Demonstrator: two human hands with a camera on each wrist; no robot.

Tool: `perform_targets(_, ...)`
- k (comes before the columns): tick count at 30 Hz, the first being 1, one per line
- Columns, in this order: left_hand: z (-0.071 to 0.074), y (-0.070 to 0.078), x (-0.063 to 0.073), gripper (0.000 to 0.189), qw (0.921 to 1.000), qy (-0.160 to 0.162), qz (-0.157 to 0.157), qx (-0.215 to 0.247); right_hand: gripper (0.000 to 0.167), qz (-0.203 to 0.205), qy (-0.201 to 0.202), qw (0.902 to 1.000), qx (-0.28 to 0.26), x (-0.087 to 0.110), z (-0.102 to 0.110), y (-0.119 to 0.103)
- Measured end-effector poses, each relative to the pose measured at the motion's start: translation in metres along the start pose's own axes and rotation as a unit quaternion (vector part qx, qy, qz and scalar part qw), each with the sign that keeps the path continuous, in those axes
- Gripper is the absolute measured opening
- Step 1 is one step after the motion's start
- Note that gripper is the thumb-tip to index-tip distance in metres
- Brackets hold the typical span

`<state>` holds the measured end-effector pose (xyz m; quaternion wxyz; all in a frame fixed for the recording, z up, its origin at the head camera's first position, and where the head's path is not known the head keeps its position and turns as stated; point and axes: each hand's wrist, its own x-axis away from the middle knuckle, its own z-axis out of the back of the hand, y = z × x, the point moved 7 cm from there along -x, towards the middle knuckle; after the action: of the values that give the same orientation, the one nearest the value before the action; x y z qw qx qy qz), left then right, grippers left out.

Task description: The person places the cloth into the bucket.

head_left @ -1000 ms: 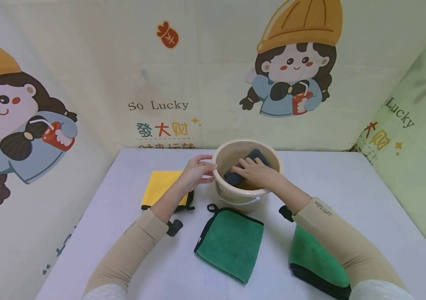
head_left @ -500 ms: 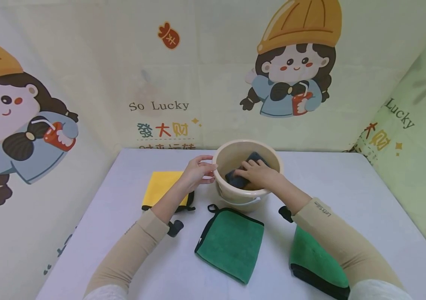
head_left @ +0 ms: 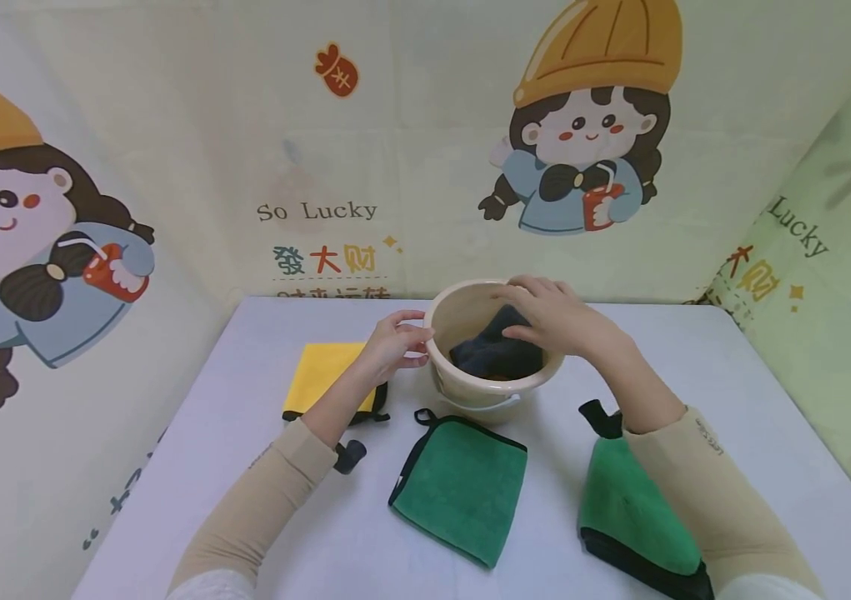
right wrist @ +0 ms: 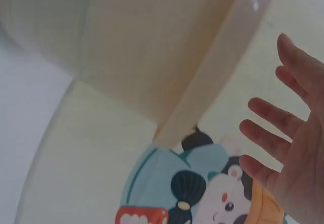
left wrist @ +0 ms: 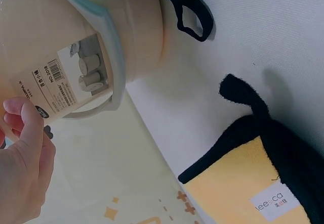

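Note:
A cream bucket (head_left: 463, 392) stands at the back middle of the table, with a bunched dark blue cloth (head_left: 496, 354) inside it. My left hand (head_left: 395, 343) holds the bucket's left rim between thumb and fingers; in the left wrist view that hand (left wrist: 25, 158) is beside the bucket's printed label (left wrist: 66, 77). Over the bucket's far right rim is my right hand (head_left: 556, 317), fingers spread and nothing in it. The right wrist view shows the same hand (right wrist: 298, 148) with loose, separated fingers, apart from the bucket's rim (right wrist: 217, 67).
A green cloth (head_left: 463, 492) with black edging lies in front of the bucket. Another green cloth (head_left: 631, 508), folded, is partly under the right forearm in view. A yellow cloth (head_left: 323, 375) lies left of the bucket, behind the left forearm. Printed fabric walls (head_left: 433, 167) rise behind the table.
My right hand has let go of the dark blue cloth and risen out of the bucket, back and to the right. The cloth now lies lower and more spread inside. My left hand has stayed put.

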<state>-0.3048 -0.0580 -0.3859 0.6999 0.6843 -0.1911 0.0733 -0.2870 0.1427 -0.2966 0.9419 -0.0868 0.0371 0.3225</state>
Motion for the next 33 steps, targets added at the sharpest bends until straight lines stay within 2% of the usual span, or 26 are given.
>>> perform_targets(5, 0.002, 0.000, 0.000, 0.043, 0.9999, 0.003, -0.010, -0.001, 0.064, -0.033, 0.038, 0.9985, -0.019, 0.022, 0.016, 0.008)
perform_targets(12, 0.003, 0.002, 0.002, 0.042, 0.9997, 0.006, -0.022, -0.002, 0.073, -0.068, 0.093, 0.9933, 0.000, 0.064, 0.020, 0.015)
perform_targets(21, 0.003, 0.000, -0.001, 0.041, 0.9999, 0.008, -0.012, -0.006, 0.085, -0.127, 0.098, 0.9870, 0.009, 0.118, 0.004, 0.025)
perform_targets(27, 0.002, -0.002, -0.003, 0.040, 0.9999, 0.006, -0.014, 0.003, 0.091, -0.121, 0.124, 0.9845, 0.032, 0.152, -0.010, 0.027)
perform_targets(33, 0.002, -0.002, -0.003, 0.039, 0.9998, 0.007, -0.018, 0.006, 0.095, -0.133, 0.125, 0.9823, 0.040, 0.177, -0.029, 0.027)
